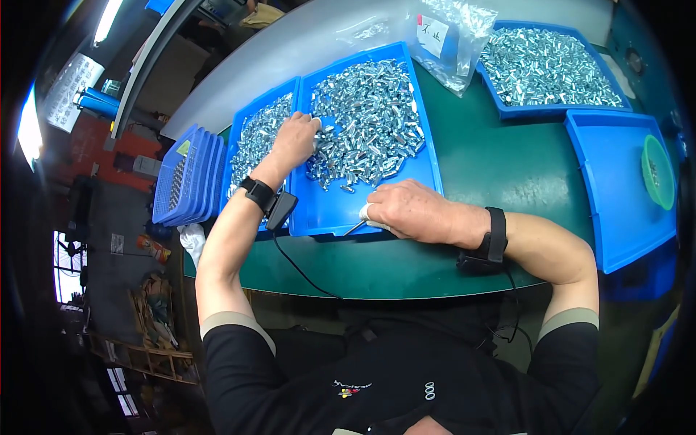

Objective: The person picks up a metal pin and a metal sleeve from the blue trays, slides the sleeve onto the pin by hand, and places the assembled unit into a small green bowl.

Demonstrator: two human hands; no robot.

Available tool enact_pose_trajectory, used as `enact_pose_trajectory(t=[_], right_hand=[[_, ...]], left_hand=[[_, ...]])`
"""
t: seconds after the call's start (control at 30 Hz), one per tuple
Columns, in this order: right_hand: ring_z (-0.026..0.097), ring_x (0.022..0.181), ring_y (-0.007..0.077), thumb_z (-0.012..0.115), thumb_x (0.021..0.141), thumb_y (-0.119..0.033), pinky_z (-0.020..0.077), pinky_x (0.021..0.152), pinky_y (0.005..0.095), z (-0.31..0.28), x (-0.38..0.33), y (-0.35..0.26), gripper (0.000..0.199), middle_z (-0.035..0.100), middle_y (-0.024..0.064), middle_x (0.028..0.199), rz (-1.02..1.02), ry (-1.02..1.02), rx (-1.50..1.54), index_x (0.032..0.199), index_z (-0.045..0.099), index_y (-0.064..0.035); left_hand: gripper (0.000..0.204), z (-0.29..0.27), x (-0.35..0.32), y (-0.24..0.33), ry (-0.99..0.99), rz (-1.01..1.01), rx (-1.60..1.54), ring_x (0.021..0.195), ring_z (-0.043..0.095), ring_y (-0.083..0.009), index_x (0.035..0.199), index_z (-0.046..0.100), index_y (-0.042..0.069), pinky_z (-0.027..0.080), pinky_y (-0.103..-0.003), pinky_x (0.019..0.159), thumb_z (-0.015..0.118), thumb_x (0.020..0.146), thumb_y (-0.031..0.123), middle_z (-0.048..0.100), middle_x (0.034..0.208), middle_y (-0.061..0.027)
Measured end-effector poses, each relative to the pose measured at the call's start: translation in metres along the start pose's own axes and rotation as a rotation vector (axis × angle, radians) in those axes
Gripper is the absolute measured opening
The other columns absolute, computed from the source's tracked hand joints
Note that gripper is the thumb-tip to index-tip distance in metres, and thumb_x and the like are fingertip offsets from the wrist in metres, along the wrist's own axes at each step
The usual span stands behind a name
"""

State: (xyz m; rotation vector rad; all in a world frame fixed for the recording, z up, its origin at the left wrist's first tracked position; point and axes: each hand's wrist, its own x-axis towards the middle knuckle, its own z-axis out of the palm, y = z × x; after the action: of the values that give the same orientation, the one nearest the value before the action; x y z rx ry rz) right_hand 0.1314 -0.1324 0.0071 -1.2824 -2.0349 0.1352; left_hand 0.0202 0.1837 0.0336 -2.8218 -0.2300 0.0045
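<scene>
**Both hands at the central parts tray on a green bench**

Largest first: a green workbench [478,159] crosses the middle of the frame. On it, at centre, a blue plastic tray [313,209] is heaped with small shiny metal parts [370,109]; its near end shows bare blue floor. Directly left of it, a second blue tray [267,98] holds similar parts. Upper right: a third tray [558,111], also full. At the right edge, a fourth tray [616,206] lies tilted in view, with a round green dish [653,192] on it containing a few pieces.

Left of centre: nested blue perforated baskets [206,170]. Top centre: a clear plastic bag [457,61] with a white label.

Left hand [294,140]: over the rim between the two adjoining trays, fingertips at the left side of the central heap; cannot tell whether a part is pinched.

Right hand [407,209]: at the central tray's near right corner, fingers closed around a slim metal rod [354,228] pointing lower left. White covering visible on fingertips. Black strapped device on each wrist.
</scene>
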Motion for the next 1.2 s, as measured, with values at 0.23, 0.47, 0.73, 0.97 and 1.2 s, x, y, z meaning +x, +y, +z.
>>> enact_pose_trajectory(t=[0.23,0.47,0.73,0.97,1.2], right_hand=[[0.068,0.085,0.0312,0.064,0.091,-0.009,0.0548,0.070,0.0441,0.004,0.000,0.005,0.012,0.064,0.0096,0.085,0.012,0.022,-0.033,0.102,0.067,-0.0057],[0.069,0.083,0.0350,0.065,0.088,-0.008,0.0546,0.069,0.0467,0.003,0.001,0.002,0.003,0.067,0.0132,0.083,0.105,0.132,0.065,0.087,0.065,-0.0053],[0.069,0.084,0.0352,0.070,0.090,-0.013,0.0549,0.070,0.0459,0.003,0.000,0.003,0.010,0.068,0.0127,0.085,0.123,0.145,0.048,0.098,0.071,-0.0063],[0.070,0.089,0.0372,0.070,0.093,-0.014,0.0556,0.075,0.0461,0.001,0.001,0.002,0.014,0.072,0.0161,0.093,0.202,0.194,0.053,0.102,0.072,-0.0047],[0.069,0.085,0.0392,0.068,0.096,-0.014,0.0539,0.075,0.0466,-0.002,0.003,0.002,0.017,0.071,0.0206,0.090,0.343,0.175,0.107,0.102,0.073,0.0001]], left_hand=[[0.029,-0.022,-0.026,0.052,0.090,-0.201,-0.435,0.107,0.066,-0.0376,0.117,0.068,0.004,0.052,-0.045,0.094,0.073,0.089,0.009,0.071,0.110,-0.0180],[0.030,-0.037,-0.096,0.065,0.206,-0.178,-0.521,0.103,0.068,-0.0339,0.113,0.070,0.004,0.053,-0.044,0.092,0.077,0.084,0.007,0.071,0.107,-0.0144],[0.022,-0.029,-0.113,0.080,0.139,0.003,-0.246,0.095,0.062,-0.0317,0.099,0.066,0.006,0.047,-0.044,0.086,0.076,0.079,0.006,0.063,0.090,-0.0093],[0.017,-0.031,-0.116,0.087,0.138,-0.075,-0.414,0.090,0.063,-0.0303,0.097,0.070,0.009,0.048,-0.043,0.083,0.078,0.082,0.010,0.067,0.089,-0.0083],[0.016,-0.031,-0.115,0.099,0.238,-0.191,-0.570,0.093,0.064,-0.0317,0.096,0.072,0.007,0.051,-0.043,0.084,0.080,0.082,0.008,0.067,0.090,-0.0097]])
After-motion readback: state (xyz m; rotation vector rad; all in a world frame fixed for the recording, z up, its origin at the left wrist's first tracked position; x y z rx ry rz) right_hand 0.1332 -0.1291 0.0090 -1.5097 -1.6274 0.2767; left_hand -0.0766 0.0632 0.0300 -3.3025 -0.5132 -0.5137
